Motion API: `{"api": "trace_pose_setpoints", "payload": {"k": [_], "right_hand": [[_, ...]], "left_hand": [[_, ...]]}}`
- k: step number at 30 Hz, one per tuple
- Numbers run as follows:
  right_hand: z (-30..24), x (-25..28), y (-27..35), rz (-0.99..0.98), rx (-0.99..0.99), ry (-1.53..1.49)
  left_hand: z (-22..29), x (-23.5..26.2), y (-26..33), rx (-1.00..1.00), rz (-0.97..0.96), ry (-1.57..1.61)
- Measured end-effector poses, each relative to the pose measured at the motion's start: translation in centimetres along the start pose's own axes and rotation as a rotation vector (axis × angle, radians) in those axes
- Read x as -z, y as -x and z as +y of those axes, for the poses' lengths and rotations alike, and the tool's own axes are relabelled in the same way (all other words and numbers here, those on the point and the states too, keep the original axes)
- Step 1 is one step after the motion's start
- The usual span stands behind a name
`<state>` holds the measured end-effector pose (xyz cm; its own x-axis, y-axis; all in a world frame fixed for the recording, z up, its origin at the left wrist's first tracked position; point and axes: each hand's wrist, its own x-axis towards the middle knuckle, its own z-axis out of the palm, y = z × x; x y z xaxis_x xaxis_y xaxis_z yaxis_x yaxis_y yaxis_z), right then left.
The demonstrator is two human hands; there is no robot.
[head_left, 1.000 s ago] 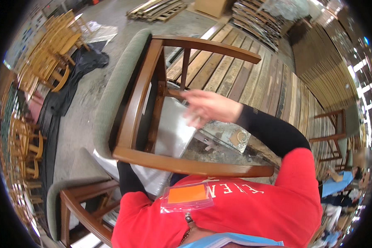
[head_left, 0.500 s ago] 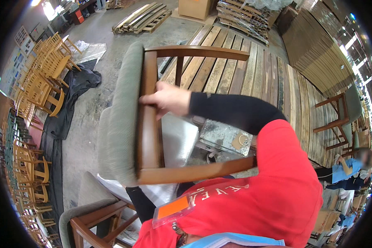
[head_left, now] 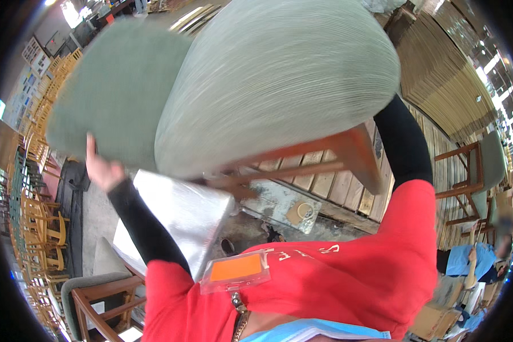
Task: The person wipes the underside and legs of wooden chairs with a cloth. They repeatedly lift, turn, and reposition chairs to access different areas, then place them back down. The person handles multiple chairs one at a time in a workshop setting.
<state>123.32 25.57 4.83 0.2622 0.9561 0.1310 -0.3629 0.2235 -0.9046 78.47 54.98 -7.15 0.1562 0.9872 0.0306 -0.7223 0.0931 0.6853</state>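
Note:
A wooden chair with a padded grey-green seat [head_left: 285, 74] and backrest [head_left: 119, 85] is lifted in front of me, its upholstered faces toward me. Its reddish-brown wooden leg frame [head_left: 347, 151] shows below the padding. My left hand [head_left: 104, 171] grips the lower edge of the backrest, a digit pressed against the fabric. The black sleeve of my right arm [head_left: 404, 139] runs up behind the padding, which hides that hand. Beneath the chair stands a block-shaped surface wrapped in shiny clear film [head_left: 174, 214].
A similar grey padded chair [head_left: 105, 290] stands close at the lower left. Slatted wood [head_left: 325, 188] spreads beyond, with another chair [head_left: 479, 165] on the right. Stacked cardboard sheets [head_left: 444, 74] rise behind. A person in blue [head_left: 464, 259] is at the far right; yellow wooden chairs [head_left: 45, 222] line the left.
The chair has turned so its padded faces now point toward me, and has risen. My left hand has come up to the backrest; my right hand has gone behind the chair.

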Motion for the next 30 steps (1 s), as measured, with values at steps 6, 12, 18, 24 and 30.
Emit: {"api": "trace_pose_setpoints", "payload": {"k": [6, 12, 18, 24, 30], "right_hand": [[2.7, 21.0, -1.1, 0.465, 0.047, 0.021], [12.8, 36.9, -0.7, 0.958, -0.109, 0.182], [13.8, 44.4, -2.6, 1.077, -0.096, 0.524], [14.8, 46.7, -6.5, 1.084, -0.099, 0.855], [16.5, 48.3, -2.9, 1.102, 0.007, 1.226]], "left_hand": [[-12.1, -22.9, -12.8, -0.381, -0.151, -0.227], [-33.0, -31.0, -15.0, -0.414, -0.435, -0.682], [-42.2, -37.5, -17.9, -0.535, -0.557, -0.738], [-42.5, -39.4, -18.0, -0.487, -0.341, -1.247], [-46.6, -19.5, -0.6, -0.384, -0.598, -1.117]]}}
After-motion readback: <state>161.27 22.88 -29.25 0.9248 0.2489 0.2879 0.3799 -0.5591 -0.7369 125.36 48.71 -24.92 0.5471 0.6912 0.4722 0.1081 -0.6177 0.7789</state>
